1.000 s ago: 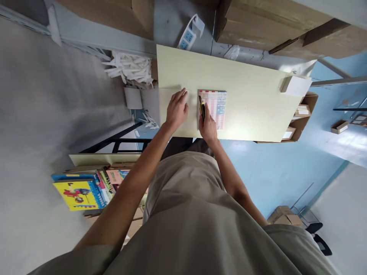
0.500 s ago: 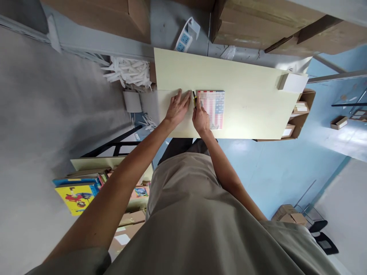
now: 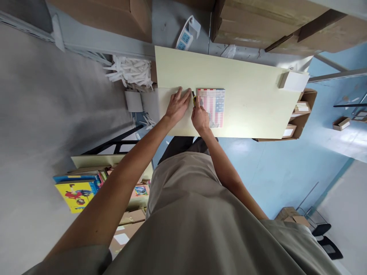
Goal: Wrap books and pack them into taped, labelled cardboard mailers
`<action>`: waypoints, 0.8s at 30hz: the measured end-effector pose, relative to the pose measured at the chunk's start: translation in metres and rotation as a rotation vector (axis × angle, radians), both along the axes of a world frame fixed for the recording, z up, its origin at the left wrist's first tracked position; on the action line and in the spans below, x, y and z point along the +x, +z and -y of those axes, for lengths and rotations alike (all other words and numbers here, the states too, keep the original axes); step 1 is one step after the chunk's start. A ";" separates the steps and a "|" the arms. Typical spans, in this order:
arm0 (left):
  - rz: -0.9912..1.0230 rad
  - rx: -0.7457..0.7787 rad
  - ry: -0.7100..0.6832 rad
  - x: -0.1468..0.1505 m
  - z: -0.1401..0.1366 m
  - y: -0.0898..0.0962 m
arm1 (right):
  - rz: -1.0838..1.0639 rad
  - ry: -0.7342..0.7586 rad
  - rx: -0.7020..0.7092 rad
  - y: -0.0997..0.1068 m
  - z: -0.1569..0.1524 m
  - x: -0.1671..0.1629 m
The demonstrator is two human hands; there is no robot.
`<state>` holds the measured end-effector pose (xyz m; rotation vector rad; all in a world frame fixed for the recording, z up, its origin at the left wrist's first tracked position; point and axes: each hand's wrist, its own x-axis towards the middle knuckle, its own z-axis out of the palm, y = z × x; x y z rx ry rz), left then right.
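Observation:
My right hand (image 3: 200, 118) grips a yellow and black utility knife (image 3: 194, 100), index finger stretched along it and the tip pointing away from me. Just right of the knife lies a flat square item printed with a faded stars-and-stripes flag (image 3: 216, 109), partly under my right hand. My left hand (image 3: 176, 107) rests with fingers spread on a whitish sheet (image 3: 164, 100), whose full extent is hard to make out. The sheet lies on the pale yellow board (image 3: 252, 99) that covers the bench. Whether the blade touches the sheet cannot be made out.
A power strip (image 3: 184, 39) and large cardboard boxes (image 3: 258, 23) stand behind the board. A white box (image 3: 294, 81) sits at its right end. White strips (image 3: 133, 70) are piled off the left end. Picture books (image 3: 77, 194) lie on a lower shelf at left.
Both hands and the knife hold nearly the same place over the board. The whole view has shifted very slightly.

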<state>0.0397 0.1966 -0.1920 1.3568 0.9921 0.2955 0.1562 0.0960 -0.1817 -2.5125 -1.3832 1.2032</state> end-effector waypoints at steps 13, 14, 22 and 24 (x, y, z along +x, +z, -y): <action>-0.350 0.418 -0.436 -0.013 0.000 -0.041 | -0.060 0.172 -0.364 0.085 0.054 -0.014; -0.358 0.433 -0.444 -0.013 0.000 -0.042 | -0.093 0.207 -0.408 0.092 0.058 -0.012; -0.379 0.441 -0.359 0.004 0.009 -0.033 | -0.202 0.293 -0.432 0.132 0.088 0.025; -0.394 0.441 -0.309 0.010 0.014 -0.019 | -0.183 0.241 -0.362 0.140 0.093 0.044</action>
